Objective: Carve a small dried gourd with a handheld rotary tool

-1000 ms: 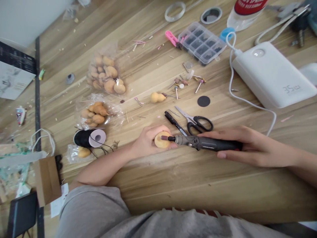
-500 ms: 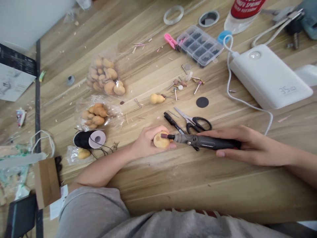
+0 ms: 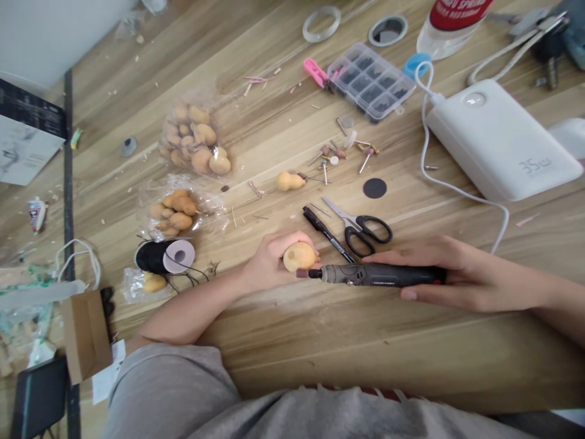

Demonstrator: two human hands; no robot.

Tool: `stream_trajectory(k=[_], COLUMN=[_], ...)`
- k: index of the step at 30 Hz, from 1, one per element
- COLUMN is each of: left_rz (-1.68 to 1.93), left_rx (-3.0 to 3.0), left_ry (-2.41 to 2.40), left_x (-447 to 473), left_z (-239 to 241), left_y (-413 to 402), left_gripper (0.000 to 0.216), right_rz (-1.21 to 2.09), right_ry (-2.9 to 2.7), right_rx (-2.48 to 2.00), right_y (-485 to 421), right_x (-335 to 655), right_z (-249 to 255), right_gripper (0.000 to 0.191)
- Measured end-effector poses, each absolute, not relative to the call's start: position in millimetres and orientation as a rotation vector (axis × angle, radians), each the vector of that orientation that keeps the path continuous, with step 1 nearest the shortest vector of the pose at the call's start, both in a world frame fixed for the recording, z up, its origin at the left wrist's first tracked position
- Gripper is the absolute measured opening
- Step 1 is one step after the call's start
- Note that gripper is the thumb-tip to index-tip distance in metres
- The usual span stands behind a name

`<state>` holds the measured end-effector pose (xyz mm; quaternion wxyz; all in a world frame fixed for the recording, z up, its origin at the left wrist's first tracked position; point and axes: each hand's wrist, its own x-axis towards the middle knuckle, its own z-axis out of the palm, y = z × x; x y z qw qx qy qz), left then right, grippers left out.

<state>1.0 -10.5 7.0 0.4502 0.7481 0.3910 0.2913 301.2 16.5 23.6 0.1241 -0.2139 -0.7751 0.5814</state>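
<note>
A small tan gourd (image 3: 299, 256) is gripped in my left hand (image 3: 270, 263), its rounded end facing up with a darker round spot on it. My right hand (image 3: 470, 274) is wrapped round a black rotary tool (image 3: 384, 275), held level and pointing left. The tool's brownish sanding tip (image 3: 302, 274) is at the lower edge of the gourd; whether it touches, I cannot tell. Just beyond my hands lie a black marker pen (image 3: 328, 234) and black-handled scissors (image 3: 359, 224). Another small gourd (image 3: 289, 181) rests farther back.
Bagged gourds (image 3: 194, 137) and a second bag (image 3: 176, 210) lie left, near a spool of black cord (image 3: 165, 256). Loose rotary bits (image 3: 340, 152) are scattered mid-table. A compartment box (image 3: 371, 81), a bottle (image 3: 450, 27) and a cabled white power bank (image 3: 503, 143) stand at the back right.
The rotary tool's tip has moved from over the gourd's face down to its lower edge, my right hand shifting slightly. My left hand still holds the gourd in the same place.
</note>
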Motion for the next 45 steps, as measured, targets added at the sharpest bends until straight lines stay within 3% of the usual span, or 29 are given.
stream_trajectory(k=[45], left_rz=[0.711], left_rx=[1.95], left_ry=[0.971], left_x=[2.8], left_z=[10.8], left_y=[-9.8], left_gripper=[0.025], right_rz=[1.638], right_ry=[-2.22], right_rx=[-0.656], right_y=[15.9], right_x=[300.5], right_z=[20.6], right_gripper=[0.054])
